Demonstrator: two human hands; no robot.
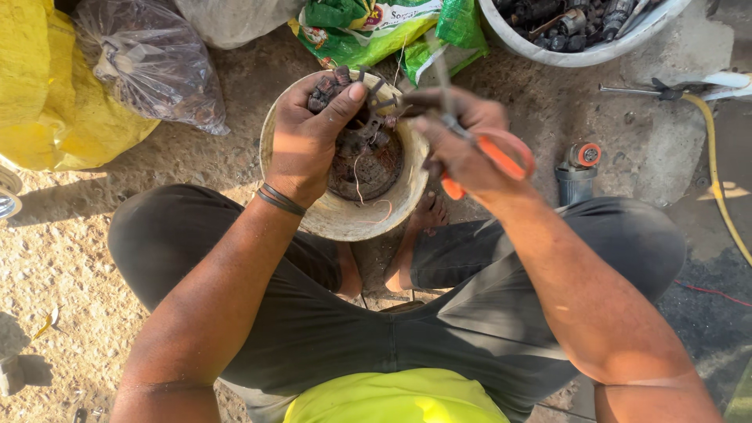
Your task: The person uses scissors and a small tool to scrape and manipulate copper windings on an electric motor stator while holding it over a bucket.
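Two hands work over a pale bucket [345,223] of dark scrap parts.
The left hand [309,137] pinches a small wound part [329,84] above the rim; the right hand [462,149] grips orange-handled cutters [501,157], apparently mid-snip; next, blades must meet the wire.

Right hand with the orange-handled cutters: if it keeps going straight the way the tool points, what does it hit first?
Likely the dark motor part pinched in the left hand over the bucket. The right hand aims the orange-handled cutters up-left at it. The tips are motion-blurred, so any remaining gap is unclear.
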